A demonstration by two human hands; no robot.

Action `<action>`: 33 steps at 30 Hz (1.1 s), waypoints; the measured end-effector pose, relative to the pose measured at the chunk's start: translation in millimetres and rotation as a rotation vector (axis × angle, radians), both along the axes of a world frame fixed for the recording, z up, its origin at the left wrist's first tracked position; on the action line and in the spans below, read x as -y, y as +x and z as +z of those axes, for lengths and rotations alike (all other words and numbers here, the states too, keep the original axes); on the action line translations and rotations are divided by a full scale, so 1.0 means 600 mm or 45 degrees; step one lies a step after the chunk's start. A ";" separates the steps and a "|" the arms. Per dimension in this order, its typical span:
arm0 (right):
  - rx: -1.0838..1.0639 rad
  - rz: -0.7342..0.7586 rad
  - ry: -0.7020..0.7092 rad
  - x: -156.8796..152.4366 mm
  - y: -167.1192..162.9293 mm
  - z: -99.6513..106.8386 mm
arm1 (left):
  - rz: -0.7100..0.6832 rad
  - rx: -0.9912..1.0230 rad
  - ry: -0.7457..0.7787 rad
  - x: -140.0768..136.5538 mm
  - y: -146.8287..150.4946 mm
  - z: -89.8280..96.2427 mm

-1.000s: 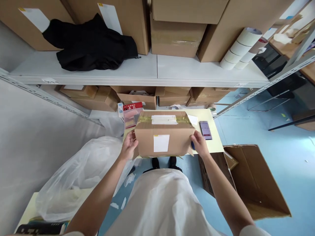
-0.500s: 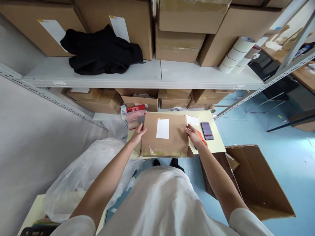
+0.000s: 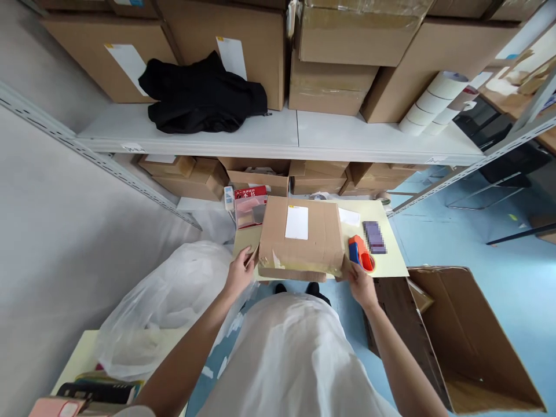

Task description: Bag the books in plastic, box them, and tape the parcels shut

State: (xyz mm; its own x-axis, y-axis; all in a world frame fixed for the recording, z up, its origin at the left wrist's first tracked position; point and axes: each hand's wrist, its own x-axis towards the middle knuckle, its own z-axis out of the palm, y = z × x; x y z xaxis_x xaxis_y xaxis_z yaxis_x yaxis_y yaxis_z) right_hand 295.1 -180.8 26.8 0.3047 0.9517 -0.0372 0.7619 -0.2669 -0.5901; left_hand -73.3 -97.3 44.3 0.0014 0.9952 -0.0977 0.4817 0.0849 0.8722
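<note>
A cardboard box (image 3: 319, 226) with a white label (image 3: 297, 222) on top sits on the pale yellow table (image 3: 393, 255). Its near end has loose flaps and torn tape. My left hand (image 3: 241, 271) pinches the flap at the near left corner. At the near right corner, my right hand (image 3: 361, 285) is closed on the opposite flap. Just beyond my right hand lies an orange and blue tape dispenser (image 3: 361, 253), with a phone (image 3: 375, 237) beside it. A white paper slip (image 3: 348, 217) rests by the box's right side.
Behind the table stands a metal shelf (image 3: 260, 145) holding cartons, a black garment (image 3: 204, 95) and tape rolls (image 3: 434, 104). A clear plastic bin (image 3: 251, 212) is left of the box. Plastic bags (image 3: 174, 289) lie at left; a large open carton (image 3: 473, 336) stands at right.
Both hands have moved from the box's sides toward me, down to the near corner flaps. The near flaps now spread outward. The view has shifted slightly left.
</note>
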 end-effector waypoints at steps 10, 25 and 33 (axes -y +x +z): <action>-0.111 -0.167 0.392 -0.096 0.095 0.123 | 0.147 0.279 0.216 -0.081 -0.019 0.090; 0.728 0.406 0.143 -0.136 0.051 0.128 | -0.251 -1.056 0.447 -0.100 0.028 0.083; 1.027 0.720 -0.223 -0.155 -0.010 0.179 | -0.562 -0.982 -0.080 -0.075 0.043 0.073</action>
State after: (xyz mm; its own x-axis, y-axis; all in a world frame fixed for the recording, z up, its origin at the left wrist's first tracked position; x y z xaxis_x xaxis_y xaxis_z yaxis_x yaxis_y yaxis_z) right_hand 288.8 -87.6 134.2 -0.1952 0.9654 -0.1727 0.9590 0.2248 0.1727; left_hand -47.5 -52.2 88.0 0.2945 0.9124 -0.2842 0.9331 -0.2105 0.2915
